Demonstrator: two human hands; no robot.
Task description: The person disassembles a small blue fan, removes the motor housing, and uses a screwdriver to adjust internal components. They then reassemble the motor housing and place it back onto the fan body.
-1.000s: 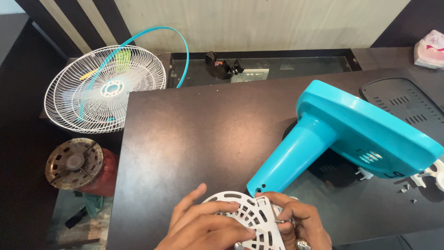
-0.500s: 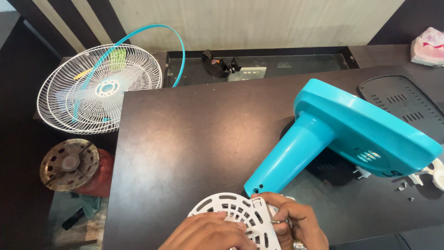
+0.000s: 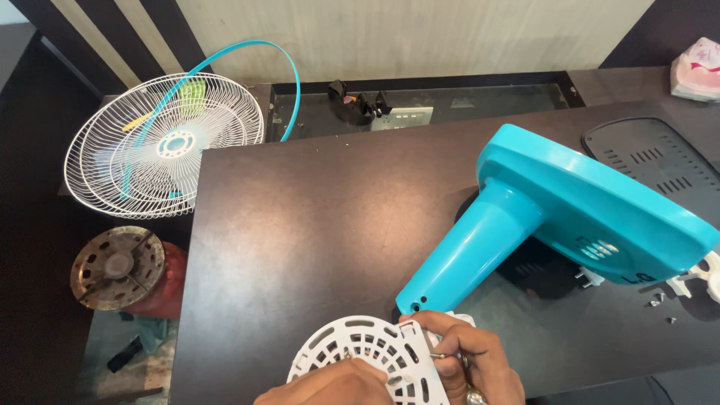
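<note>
A white vented cover [image 3: 375, 356] is gripped by both hands at the table [image 3: 300, 240] edge.
The left hand [image 3: 330, 384] is clamped on its lower rim, the right hand [image 3: 469, 360] on its right side; a turquoise fan stand [image 3: 555, 217] lies just above.

Vented disc [image 3: 367, 356] on table [image 3: 300, 225], under left hand [image 3: 330, 384], right hand [image 3: 469, 360] at its right edge. Fan base [image 3: 570, 202] just behind-right of hands. Wire guards [image 3: 161, 146] far behind-left, off table.

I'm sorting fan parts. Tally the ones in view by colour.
Turquoise: 2, fan base and hoop
White: 2, vented disc in both hands, wire grille
Black: 1, slotted cover
Total: 5
</note>
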